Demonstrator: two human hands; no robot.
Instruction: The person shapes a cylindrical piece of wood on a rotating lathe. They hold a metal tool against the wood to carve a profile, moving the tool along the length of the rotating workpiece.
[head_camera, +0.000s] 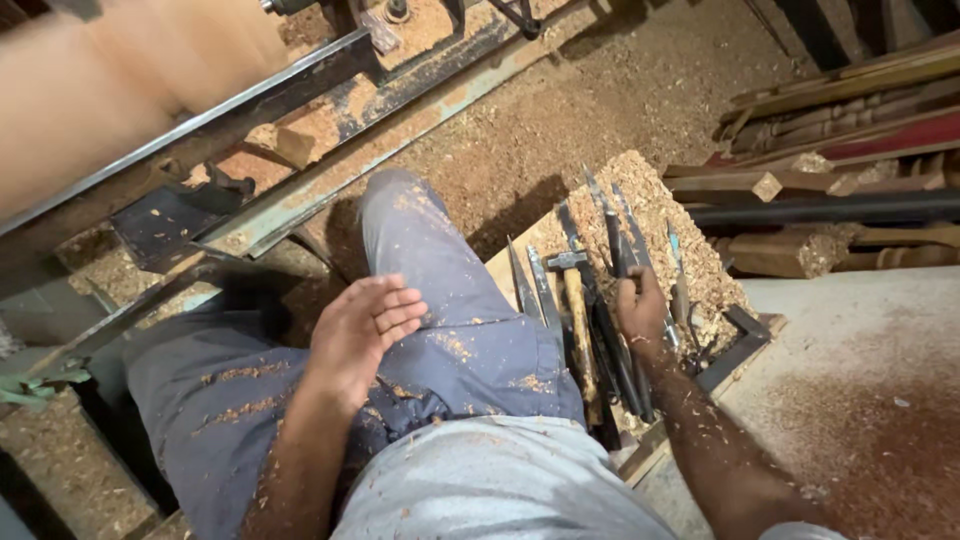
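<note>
Sawdust-strewn tray (752, 338) crowds chisels (600, 330) edge to edge; right hand (643, 310) clasps one, left hand (365, 335) rests open-fingered on thigh (450, 300).

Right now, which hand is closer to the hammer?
The right hand. It rests among the long tools just beside the hammer. The left hand lies flat on the thigh, farther off.

Right hand (642, 310) hides which chisel (612, 235) it grips; spinning wood (120, 90) top-left is motion-blurred and edge-cropped.
</note>
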